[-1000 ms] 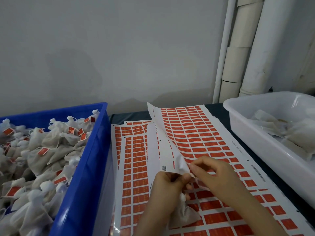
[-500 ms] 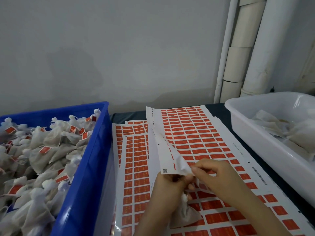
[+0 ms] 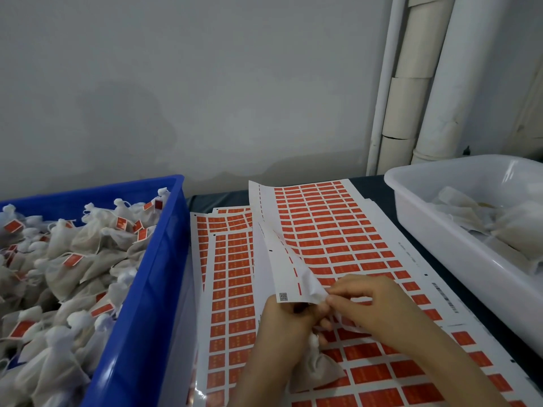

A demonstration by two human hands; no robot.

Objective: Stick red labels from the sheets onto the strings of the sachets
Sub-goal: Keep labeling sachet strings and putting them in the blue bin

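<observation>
Red labels (image 3: 338, 251) in a tight grid cover a white top sheet (image 3: 390, 230), which is laid on a dark table (image 3: 373, 189) over more sheets (image 3: 229, 289) fanned out to its left. The top sheet's left edge is lifted into a curled flap (image 3: 286, 274), with its white underside shown. Just below the flap the two hands are brought together. The left hand (image 3: 282, 327) is curled, and a white sachet (image 3: 316, 368) is held under it by the neck, the bag's body resting on the sheet. The right hand (image 3: 370, 309) is bent, its thumb and forefinger pinched on the flap's lower corner; whether a label is caught between them cannot be told. At the left, a blue crate (image 3: 158, 274) is heaped with tagged sachets (image 3: 73, 259), many with red tags on their strings. At the right, a few more bags (image 3: 514, 230) are held in a white tub (image 3: 440, 239). A grey wall (image 3: 176, 83) and white pipes (image 3: 440, 83) are seen behind.
</observation>
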